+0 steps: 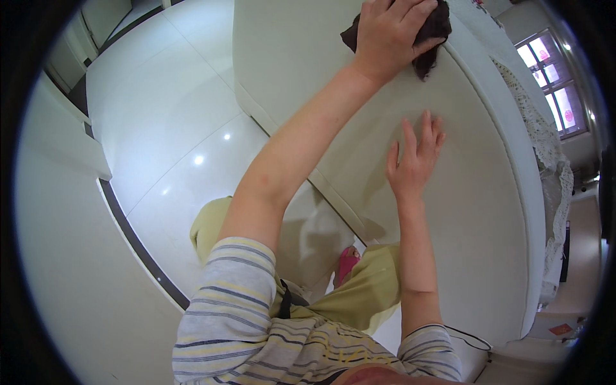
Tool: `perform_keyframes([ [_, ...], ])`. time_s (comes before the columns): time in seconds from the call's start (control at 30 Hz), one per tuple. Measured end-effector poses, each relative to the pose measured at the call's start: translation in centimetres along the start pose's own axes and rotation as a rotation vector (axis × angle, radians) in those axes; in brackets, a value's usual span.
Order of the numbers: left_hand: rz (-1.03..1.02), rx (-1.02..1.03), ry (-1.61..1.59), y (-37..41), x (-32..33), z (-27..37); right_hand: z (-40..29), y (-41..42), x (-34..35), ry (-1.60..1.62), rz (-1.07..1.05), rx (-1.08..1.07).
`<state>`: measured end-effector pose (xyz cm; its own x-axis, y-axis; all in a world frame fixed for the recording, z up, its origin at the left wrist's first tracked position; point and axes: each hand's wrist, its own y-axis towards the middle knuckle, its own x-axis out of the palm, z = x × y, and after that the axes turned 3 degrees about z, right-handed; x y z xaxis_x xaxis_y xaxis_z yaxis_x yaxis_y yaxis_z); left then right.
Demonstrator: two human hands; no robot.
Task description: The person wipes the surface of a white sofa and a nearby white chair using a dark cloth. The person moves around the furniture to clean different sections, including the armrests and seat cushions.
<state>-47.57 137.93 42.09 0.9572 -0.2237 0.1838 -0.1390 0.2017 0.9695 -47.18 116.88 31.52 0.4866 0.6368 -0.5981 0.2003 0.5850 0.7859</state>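
My left hand [392, 41] grips a dark brown cloth [433, 29] against the upper part of a cream upholstered panel, which looks like a sofa back [462, 216]. Part of the cloth is hidden under the palm and fingers. Lower down, my right hand [415, 161] lies on or just over the same panel, fingers apart and holding nothing. A piped seam runs along the panel's right-hand edge, where a pale padded border [522, 192] begins.
A lace cover [529, 115] hangs beyond the padded border. White floor tiles [159, 120] extend to the left, beside a white wall [72, 240] with a dark skirting strip [139, 245]. A thin dark cable [469, 337] loops near the panel's lower right end. A window [553, 82] is at far right.
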Motion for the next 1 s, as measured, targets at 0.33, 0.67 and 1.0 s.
perform_keyframes([
  [0.33,0.068,-0.287,0.225,-2.5,1.0,-6.7,1.1,0.1,1.2,-0.124,-0.033,-0.055],
  [0.67,0.148,-0.600,0.333,-15.4,-1.1,-8.6,-1.5,0.5,0.2,-0.041,-0.050,-0.005],
  [1.0,0.066,-0.626,0.249,-20.5,-3.0,-6.4,-4.9,0.3,5.3,0.391,-0.105,-0.157],
])
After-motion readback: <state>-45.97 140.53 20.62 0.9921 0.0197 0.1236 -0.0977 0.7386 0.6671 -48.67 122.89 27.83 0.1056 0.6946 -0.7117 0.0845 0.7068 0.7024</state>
